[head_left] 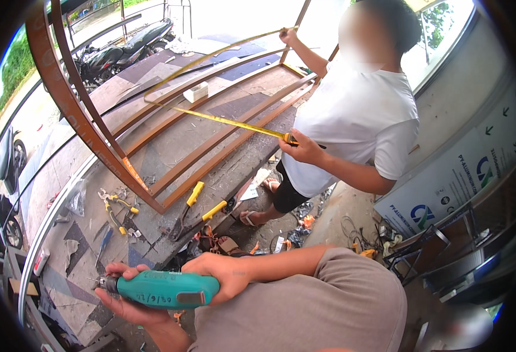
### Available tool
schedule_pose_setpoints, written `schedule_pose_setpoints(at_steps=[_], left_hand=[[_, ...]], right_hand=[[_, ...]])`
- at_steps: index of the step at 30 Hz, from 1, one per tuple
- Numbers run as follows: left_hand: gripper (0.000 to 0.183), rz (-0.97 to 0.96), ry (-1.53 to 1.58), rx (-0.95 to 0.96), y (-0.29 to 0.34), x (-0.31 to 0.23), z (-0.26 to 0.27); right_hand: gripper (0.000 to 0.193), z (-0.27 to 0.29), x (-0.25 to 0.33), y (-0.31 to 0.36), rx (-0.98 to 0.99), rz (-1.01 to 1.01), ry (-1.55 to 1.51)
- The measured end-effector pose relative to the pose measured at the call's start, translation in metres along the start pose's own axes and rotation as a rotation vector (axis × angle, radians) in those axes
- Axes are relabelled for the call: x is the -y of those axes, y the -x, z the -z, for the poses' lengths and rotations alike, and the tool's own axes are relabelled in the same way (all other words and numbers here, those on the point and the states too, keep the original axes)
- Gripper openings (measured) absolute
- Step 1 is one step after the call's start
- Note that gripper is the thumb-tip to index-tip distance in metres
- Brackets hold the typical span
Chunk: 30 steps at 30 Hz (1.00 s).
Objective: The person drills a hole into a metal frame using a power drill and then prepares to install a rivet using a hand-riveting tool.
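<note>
Across the lower left I hold a teal power drill on its side, its dark chuck pointing left. My right hand is wrapped round the drill's right end. My left hand is curled about the chuck end, palm below and fingers above; a thin bit seems to stick out there, too small to make out. Opposite, a person in a white shirt grips a yellow tape measure in one hand. Its blade runs out left, bends and comes back to that person's other hand at the brown metal frame.
On the patchwork-covered table lie pliers, a blue screwdriver, a yellow-handled cutter and a white block. Scraps and cables litter the floor. A printed panel leans at right; motorbikes stand beyond.
</note>
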<state>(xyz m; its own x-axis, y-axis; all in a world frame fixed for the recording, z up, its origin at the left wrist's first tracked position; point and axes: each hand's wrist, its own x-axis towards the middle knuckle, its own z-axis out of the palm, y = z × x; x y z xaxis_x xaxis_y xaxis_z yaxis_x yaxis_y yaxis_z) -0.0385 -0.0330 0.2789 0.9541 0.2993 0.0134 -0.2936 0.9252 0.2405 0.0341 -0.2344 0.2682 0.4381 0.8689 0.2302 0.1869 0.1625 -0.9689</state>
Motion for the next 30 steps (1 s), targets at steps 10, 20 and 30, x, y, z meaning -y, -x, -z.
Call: schedule_pose_setpoints(at_steps=[10, 20, 30], left_hand=[[0.036, -0.144, -0.126, -0.193, 0.007, 0.016, 0.018], [0.036, -0.169, -0.115, -0.188, -0.019, 0.08, -0.013], [0.037, -0.223, -0.181, -0.311, -0.03, 0.106, -0.008]], right_hand=[[0.042, 0.01, -0.035, 0.006, 0.068, 0.027, 0.081], [0.04, 0.094, -0.046, 0.013, 0.194, 0.111, 0.039], [0.037, 0.117, -0.05, 0.025, 0.253, 0.021, 0.03]])
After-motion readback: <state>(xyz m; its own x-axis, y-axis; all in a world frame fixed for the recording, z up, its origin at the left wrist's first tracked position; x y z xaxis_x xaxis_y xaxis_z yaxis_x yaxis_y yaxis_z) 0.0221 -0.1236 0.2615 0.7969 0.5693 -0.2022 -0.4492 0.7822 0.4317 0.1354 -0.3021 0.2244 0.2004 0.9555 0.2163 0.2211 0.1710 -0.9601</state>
